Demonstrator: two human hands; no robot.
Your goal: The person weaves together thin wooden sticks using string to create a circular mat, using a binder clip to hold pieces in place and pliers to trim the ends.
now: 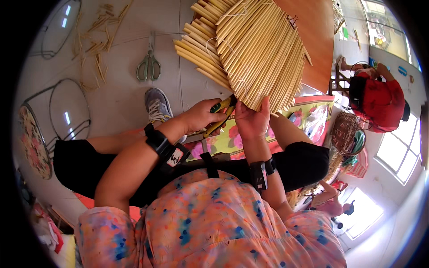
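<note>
A fan-shaped panel of pale yellow reed stalks (pixel 263 53) spreads in front of me, with white thread running across it. Pliers with yellow and black handles (pixel 222 106) are gripped in my left hand (pixel 202 117), their head close to the panel's near left edge. The jaws are partly hidden, so I cannot tell whether they touch a stalk. My right hand (pixel 251 119) grips the panel's near tip, thumb upright against it and some fingers out of sight behind the stalks. A dark binder clip (pixel 292 20) sits on the panel's far right edge.
Under the panel is an orange-brown board (pixel 319 58). Green-handled scissors (pixel 148 68) and cut stalk pieces (pixel 100 49) lie on the tiled floor at left, near a stool with a floral seat (pixel 33 140). A wicker basket (pixel 345 131) and a person in red (pixel 380 100) are at right.
</note>
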